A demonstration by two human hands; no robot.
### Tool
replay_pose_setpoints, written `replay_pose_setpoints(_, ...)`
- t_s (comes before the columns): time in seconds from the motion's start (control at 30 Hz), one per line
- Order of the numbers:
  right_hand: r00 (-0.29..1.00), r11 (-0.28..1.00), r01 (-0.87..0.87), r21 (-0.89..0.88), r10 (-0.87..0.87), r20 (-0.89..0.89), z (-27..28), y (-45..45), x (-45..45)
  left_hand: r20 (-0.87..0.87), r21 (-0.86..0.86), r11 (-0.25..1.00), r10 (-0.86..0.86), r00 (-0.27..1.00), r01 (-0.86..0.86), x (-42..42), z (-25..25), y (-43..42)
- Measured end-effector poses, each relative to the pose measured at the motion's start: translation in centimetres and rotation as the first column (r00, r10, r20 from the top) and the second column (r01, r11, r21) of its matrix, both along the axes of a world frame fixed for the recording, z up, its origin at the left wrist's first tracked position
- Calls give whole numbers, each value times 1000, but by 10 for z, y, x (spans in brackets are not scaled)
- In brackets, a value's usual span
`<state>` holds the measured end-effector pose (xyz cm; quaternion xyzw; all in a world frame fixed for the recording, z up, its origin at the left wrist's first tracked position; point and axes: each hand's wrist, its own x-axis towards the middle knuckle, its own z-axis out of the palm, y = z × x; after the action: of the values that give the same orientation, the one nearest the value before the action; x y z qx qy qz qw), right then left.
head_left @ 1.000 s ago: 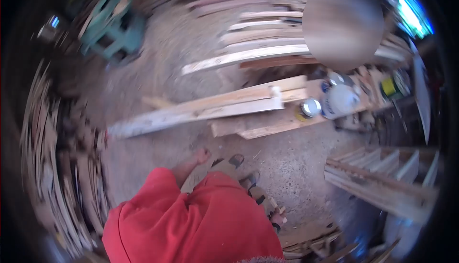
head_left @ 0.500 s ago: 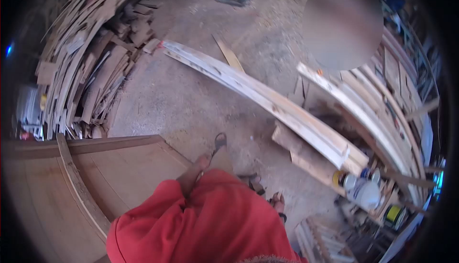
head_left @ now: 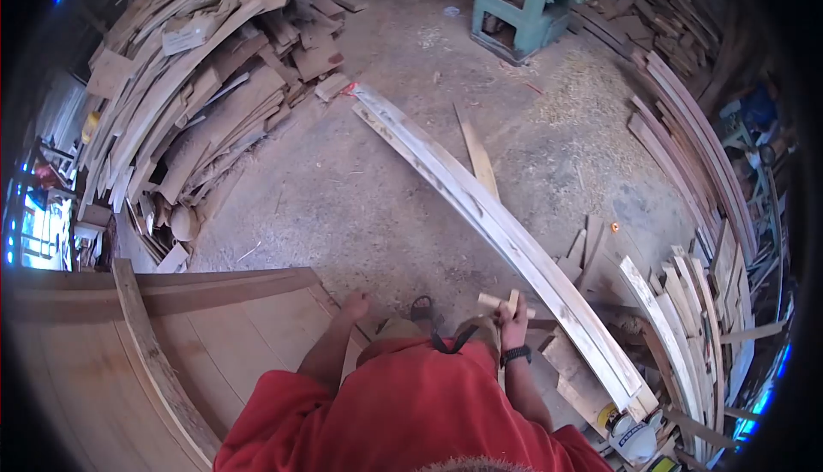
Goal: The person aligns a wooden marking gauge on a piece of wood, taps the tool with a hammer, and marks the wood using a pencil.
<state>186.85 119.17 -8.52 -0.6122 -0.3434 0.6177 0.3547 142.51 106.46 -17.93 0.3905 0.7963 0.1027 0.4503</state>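
Note:
My right hand [head_left: 513,328], with a dark band at the wrist, is closed round a small cross-shaped wooden piece [head_left: 493,301]. Pale pieces of it stick out above and to both sides of the fingers. My left hand [head_left: 355,306] is curled closed beside the corner of a large wooden panel [head_left: 257,326]; whatever may be inside its fingers is hidden. A curved wooden strip [head_left: 150,343] lies across that panel.
Long pale timbers [head_left: 506,223] run diagonally ahead of me. Scrap wood is heaped at the left [head_left: 206,103]. A green machine stand [head_left: 519,9] stands at the back. Boards [head_left: 677,326] and a white container [head_left: 633,442] are at the right.
The view has swung, bringing the green machine stand further into sight. My right hand is now plainly visible with the wooden piece. A blurred shape at the upper right is gone.

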Motion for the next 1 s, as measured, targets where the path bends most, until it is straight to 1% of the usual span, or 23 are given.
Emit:
replay_pose_setpoints(0.07,994,993,11,119,-24,109,9,50,-44,-107,162,977,155,982,-137,-26,14,23)
replay_pose_setpoints(0.1,995,992,24,125,-35,89,14,71,-59,-97,172,978,140,985,-122,-37,15,38)
replay_pose_setpoints(0.17,992,983,95,156,-107,68,29,112,-95,-37,307,934,205,978,-184,-60,10,51)
replay_pose_setpoints(0.2,989,979,113,167,-126,71,22,129,-104,-31,316,934,187,982,-167,-68,8,62)
replay_pose_setpoints(0.27,993,976,96,197,-106,43,-11,164,-117,-46,302,925,256,966,-231,-82,4,74)
replay_pose_setpoints(0.4,987,990,106,89,-116,115,-37,225,-161,9,197,952,239,971,-236,-132,4,114)
replay_pose_setpoints(0.43,980,997,81,7,-81,180,-29,241,-176,7,161,961,225,974,-224,-149,0,123)
replay_pose_setpoints(0.47,980,996,91,9,-91,177,-51,260,-182,4,163,963,216,976,-214,-163,-3,132)
replay_pose_setpoints(0.5,964,986,35,162,-76,255,-94,272,-187,-75,198,977,92,993,-76,-183,-3,138)
replay_pose_setpoints(0.53,940,951,-32,308,-76,332,-116,290,-200,-160,224,972,-31,987,67,-207,0,150)
replay_pose_setpoints(0.57,924,980,-47,193,-30,381,-101,312,-214,-170,227,971,-42,985,80,-230,-5,165)
replay_pose_setpoints(0.6,926,983,-40,181,-32,376,-97,340,-228,-259,328,915,-153,954,236,-250,-12,171)
replay_pose_setpoints(0.63,882,989,-21,143,-49,468,-93,358,-239,-343,386,837,-260,903,388,-266,-7,164)
replay_pose_setpoints(0.67,826,995,1,98,-55,561,-89,367,-244,-325,346,851,-286,901,395,-282,-5,159)
replay_pose_setpoints(0.73,818,993,101,67,-122,563,-117,407,-249,-271,367,891,-172,947,267,-307,2,193)
replay_pose_setpoints(0.77,815,993,101,64,-119,567,-110,425,-244,-304,265,899,-264,915,347,-322,8,215)
replay_pose_setpoints(0.8,874,975,220,12,-203,441,-97,447,-242,-332,160,899,-340,880,408,-335,14,234)
replay_pose_setpoints(0.83,914,951,303,-57,-273,300,-81,477,-246,-329,155,916,-306,894,370,-343,17,249)
replay_pose_setpoints(0.87,914,951,292,-99,-247,321,-44,503,-246,-353,156,935,-249,902,319,-347,21,271)
replay_pose_setpoints(0.9,923,942,334,-39,-319,215,-37,528,-241,-315,212,949,-160,935,234,-345,27,298)
replay_pose_setpoints(0.93,894,891,439,-117,-446,-38,-47,555,-227,-273,268,952,-74,959,150,-344,34,317)
replay_pose_setpoints(0.97,819,821,554,-138,-567,-88,-3,577,-234,7,371,923,105,994,-100,-350,17,337)
replay_pose_setpoints(1.0,785,799,598,-63,-599,-157,8,595,-227,304,406,844,236,923,-350,-354,-2,356)
